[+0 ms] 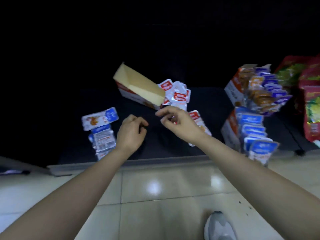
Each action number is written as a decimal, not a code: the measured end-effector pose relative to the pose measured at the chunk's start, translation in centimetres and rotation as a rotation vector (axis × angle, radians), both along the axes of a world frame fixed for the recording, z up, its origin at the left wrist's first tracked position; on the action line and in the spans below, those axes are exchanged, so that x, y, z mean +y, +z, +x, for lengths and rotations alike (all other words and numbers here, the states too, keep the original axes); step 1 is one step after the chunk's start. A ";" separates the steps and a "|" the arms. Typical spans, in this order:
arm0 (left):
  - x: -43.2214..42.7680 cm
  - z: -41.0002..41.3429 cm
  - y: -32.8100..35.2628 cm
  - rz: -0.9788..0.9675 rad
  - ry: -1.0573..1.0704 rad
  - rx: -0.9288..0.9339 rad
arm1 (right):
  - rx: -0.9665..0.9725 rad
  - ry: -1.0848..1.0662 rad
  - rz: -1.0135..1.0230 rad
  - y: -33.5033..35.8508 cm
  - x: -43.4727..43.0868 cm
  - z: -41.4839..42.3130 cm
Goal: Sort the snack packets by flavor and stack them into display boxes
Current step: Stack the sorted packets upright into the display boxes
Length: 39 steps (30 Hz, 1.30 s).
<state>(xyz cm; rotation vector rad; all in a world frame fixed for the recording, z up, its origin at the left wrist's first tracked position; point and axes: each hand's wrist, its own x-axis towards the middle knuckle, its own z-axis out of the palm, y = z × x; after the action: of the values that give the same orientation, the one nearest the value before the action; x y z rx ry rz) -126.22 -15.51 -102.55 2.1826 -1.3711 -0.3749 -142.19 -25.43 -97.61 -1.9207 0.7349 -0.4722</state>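
Two bare hands hover over a dark table (211,104), both nearer the person than the tipped display box (138,87), which lies on its side with its plain cardboard inside showing. At that box's open right end a heap of red packets (176,94) spills out, touching the mouth.

The right hand (176,122) is just in front of that open end, forefinger stretched toward the box's lower corner and the other fingers curled under. A scrap of red and white shows between them, but the blur makes it impossible to tell whether the hand holds a packet or grips nothing. One more red packet (195,116) lies under the right wrist, just right of the box's mouth.

The left hand (131,132) hangs below the box's middle, fingers loosely curled with nothing in them.

Left of the box and nearer the person lie the blue packets (100,118): one flat and crosswise on top, others in a rough row beneath it running toward the table's edge.

Well to the right of the box stand two filled display boxes. The farther one (232,87) carries orange and purple packets; the blue-filled box (228,132) sits nearer the person. Beyond them, farthest right of the tipped box, large red and green bags (310,94) stand. Pale floor tiles (164,187) and a grey shoe (218,226) show nearest the person.
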 end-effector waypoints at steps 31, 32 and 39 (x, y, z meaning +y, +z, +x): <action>2.0 3.5 -0.5 -0.040 0.476 1.454 | 0.297 0.089 0.261 -7.3 2.0 7.6; 1.7 3.3 -0.2 -0.028 0.448 1.483 | 0.300 0.090 0.241 -7.2 1.7 7.2; 0.3 2.2 -0.6 0.036 0.379 0.972 | 0.215 0.008 0.423 -7.6 -1.5 4.1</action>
<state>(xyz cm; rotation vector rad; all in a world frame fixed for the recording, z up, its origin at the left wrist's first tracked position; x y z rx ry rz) -124.05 -15.18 -103.17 1.7896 -0.4108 -1.1146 -138.14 -26.92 -105.23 -1.5865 0.8870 -0.0913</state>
